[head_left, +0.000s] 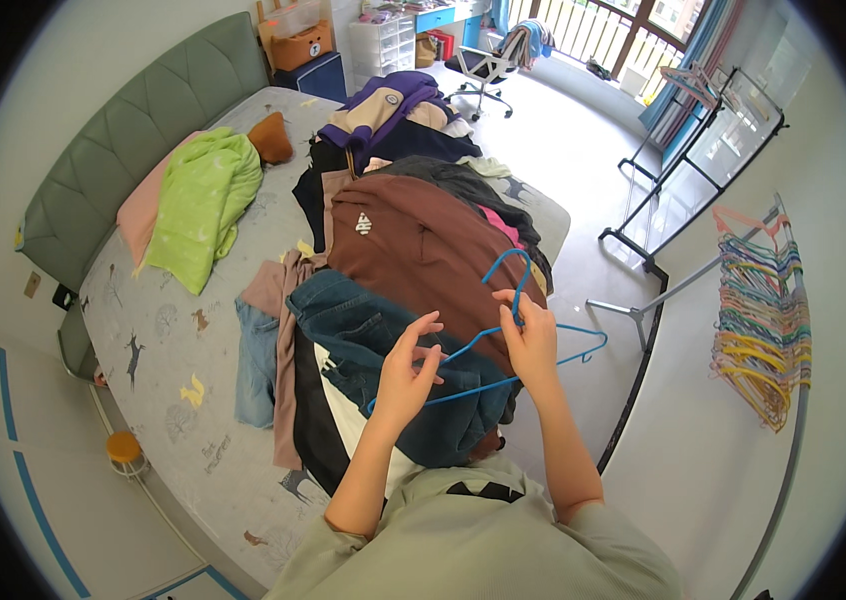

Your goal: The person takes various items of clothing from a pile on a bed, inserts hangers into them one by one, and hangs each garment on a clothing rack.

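Observation:
A blue clothes hanger [580,326] hangs in the air in front of me, its hook pointing away. My right hand [531,335] pinches it at the base of the hook. My left hand [410,370] is beside the hanger's left arm with its fingers apart; whether it touches the hanger is hard to tell. Beneath lie dark blue jeans [353,325], partly covered by my hands and the hanger. A brown sweatshirt [413,235] with a small white print spreads over the pile just beyond them.
The bed [213,340] also bears a purple and cream jacket [383,110], a lime green blanket-like cloth [205,195] and a pink pillow [143,205]. At right, many hangers [763,320] hang on a metal rack. A black frame rack [693,150] and an office chair [488,70] stand farther back.

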Demonstrator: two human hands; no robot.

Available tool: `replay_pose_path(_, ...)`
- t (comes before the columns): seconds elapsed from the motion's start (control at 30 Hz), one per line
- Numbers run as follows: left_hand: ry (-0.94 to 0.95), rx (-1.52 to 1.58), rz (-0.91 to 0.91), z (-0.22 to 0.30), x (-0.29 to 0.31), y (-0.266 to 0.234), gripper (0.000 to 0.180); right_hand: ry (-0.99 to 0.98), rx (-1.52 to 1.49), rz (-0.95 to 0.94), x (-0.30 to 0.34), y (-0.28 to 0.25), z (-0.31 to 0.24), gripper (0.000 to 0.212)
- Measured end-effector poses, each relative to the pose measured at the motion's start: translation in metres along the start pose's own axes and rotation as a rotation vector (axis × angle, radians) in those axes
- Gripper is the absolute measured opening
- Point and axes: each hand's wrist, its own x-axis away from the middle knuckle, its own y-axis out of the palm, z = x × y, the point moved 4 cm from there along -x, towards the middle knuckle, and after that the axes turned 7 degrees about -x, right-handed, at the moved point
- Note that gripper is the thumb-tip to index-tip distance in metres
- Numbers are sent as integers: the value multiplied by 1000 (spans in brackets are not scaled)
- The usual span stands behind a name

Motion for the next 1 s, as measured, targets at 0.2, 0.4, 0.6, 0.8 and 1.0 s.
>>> replay_pose_path(0.2,-286,307,-125,-57,-56,5,34,116,21,-254,-66,54,49,21)
replay_pose_path(0.4,-316,155,148,-130,-97,1,50,178,148,-400,-88,130,108,48)
replay_pose_path(0.6,-321,6,246,-172,-126,3,65,138,234,-407,-87,162,140,24)
replay_pose_path(0.8,-387,92,363,-174,-144,5,66,200,18,-426,-84,127,111,20)
replay_pose_path(1.0,-356,427,153,-117,-147,25,62,229,-138,-491,-57,67,54,16)
